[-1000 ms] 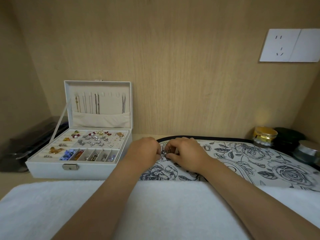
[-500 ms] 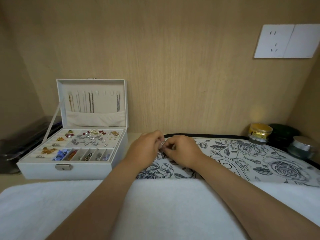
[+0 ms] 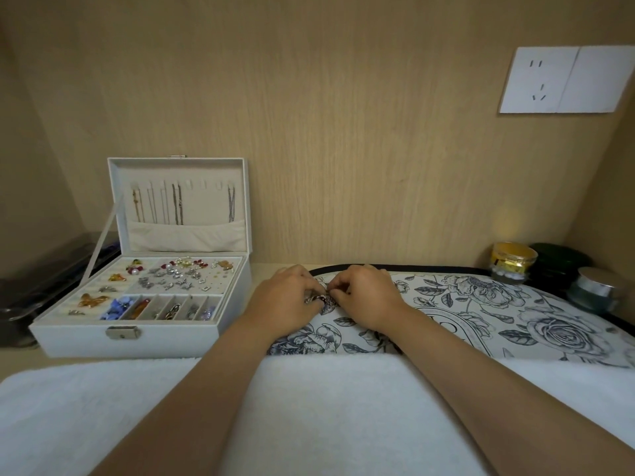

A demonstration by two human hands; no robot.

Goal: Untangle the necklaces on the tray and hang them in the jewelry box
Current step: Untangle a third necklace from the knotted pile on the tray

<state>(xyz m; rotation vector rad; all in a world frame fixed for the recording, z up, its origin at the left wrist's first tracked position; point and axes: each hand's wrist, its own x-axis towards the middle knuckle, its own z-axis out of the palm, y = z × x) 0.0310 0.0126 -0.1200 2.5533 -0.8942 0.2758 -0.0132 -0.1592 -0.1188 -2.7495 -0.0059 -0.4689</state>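
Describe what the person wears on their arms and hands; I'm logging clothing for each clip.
Both forearms are bare as far as the frame shows: no sleeves, gloves, watch or bracelet. The left hand and right hand show no clear rings, though their fingertips are partly hidden.

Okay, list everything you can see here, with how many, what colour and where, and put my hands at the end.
jewelry box: one, white, lid open, left on the desk.
hanging chains: several, gold and silver, on hooks in the lid.
small jewelry pieces: many, mixed colours, in the box's compartments.
tray: one, white with dark floral print, centre to right.
tangled necklaces: small silver clump, count unclear, between the fingertips over the tray.
towel: one, white, along the near edge.
jars: three, gold-lidded, dark, silver-lidded, far right.
dark case: one, black, far left.
wall socket: one, white, upper right.
left hand: pinching the clump.
right hand: pinching the clump.
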